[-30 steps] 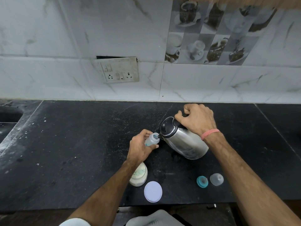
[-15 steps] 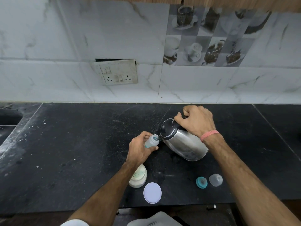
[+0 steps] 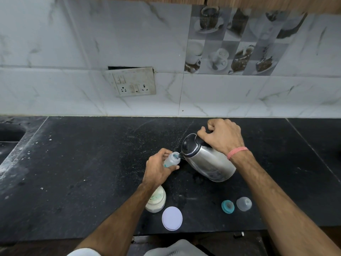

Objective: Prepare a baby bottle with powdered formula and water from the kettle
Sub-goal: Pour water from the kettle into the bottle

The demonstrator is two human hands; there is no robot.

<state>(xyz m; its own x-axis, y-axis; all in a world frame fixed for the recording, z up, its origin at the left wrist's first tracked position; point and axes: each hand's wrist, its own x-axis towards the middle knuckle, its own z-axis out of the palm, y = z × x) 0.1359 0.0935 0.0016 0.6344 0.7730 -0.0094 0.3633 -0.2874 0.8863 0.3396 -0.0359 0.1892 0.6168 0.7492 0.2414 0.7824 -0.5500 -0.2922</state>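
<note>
My left hand (image 3: 158, 169) grips a small clear baby bottle (image 3: 172, 159), tilted, its open mouth toward the kettle. My right hand (image 3: 223, 138) holds the black handle of a steel kettle (image 3: 208, 159), tipped left so its spout touches the bottle's mouth. An open white formula jar (image 3: 156, 201) stands on the black counter (image 3: 83, 172) under my left forearm, with its round white lid (image 3: 172, 218) lying beside it. The teal bottle ring with teat (image 3: 228, 206) and the clear bottle cap (image 3: 244, 203) lie to the front right.
A marble-tiled wall with a socket plate (image 3: 133, 82) rises behind the counter. A sink recess (image 3: 9, 133) sits at the far left. The counter's front edge runs just below the lid and cap. White powder specks dust the counter.
The hands, bottle and kettle keep the same pouring pose. Only the camera view has shifted slightly downward.
</note>
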